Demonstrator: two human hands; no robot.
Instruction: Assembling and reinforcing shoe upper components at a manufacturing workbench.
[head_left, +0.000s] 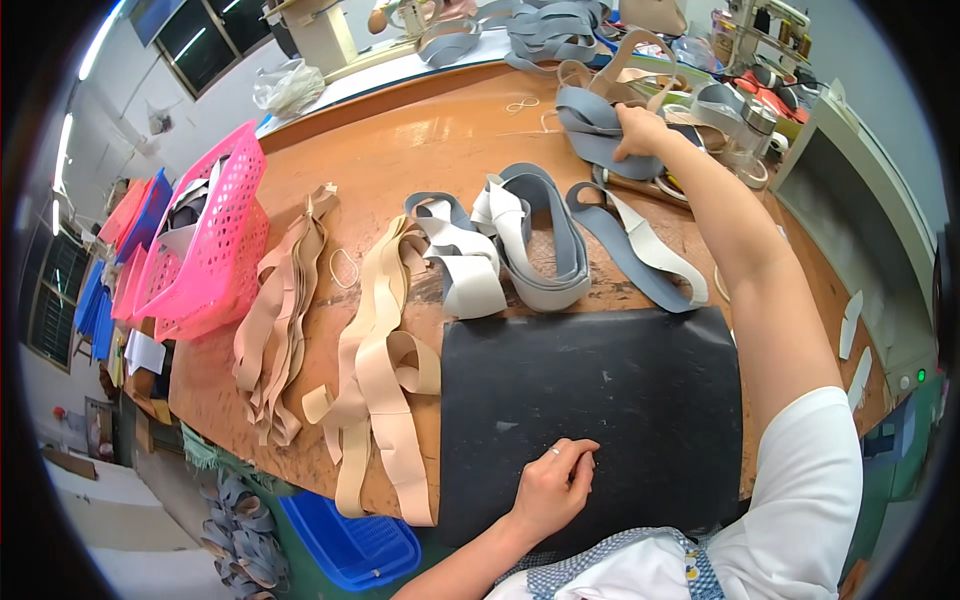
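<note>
My right arm stretches to the far right of the table, where my right hand (640, 133) is closed on a bundle of grey-blue strap (587, 112). Beneath and behind that hand lie more looped straps, partly hidden by it. My left hand (556, 487), with a ring on one finger, rests on the black mat (600, 370); its fingers are curled together and nothing shows in them. Past the mat's far edge sit a folded grey-and-white strap roll (545, 240), a smaller white-and-grey roll (465, 270) and a loose grey strap (640, 260).
Beige strips (380, 370) and a pinkish-tan bundle (283, 320) lie left of the mat. A pink basket (215, 240) stands at the left edge. A glass jar (752, 140) and a grey machine casing (860, 200) are at the right. A blue bin (355, 545) sits below the table.
</note>
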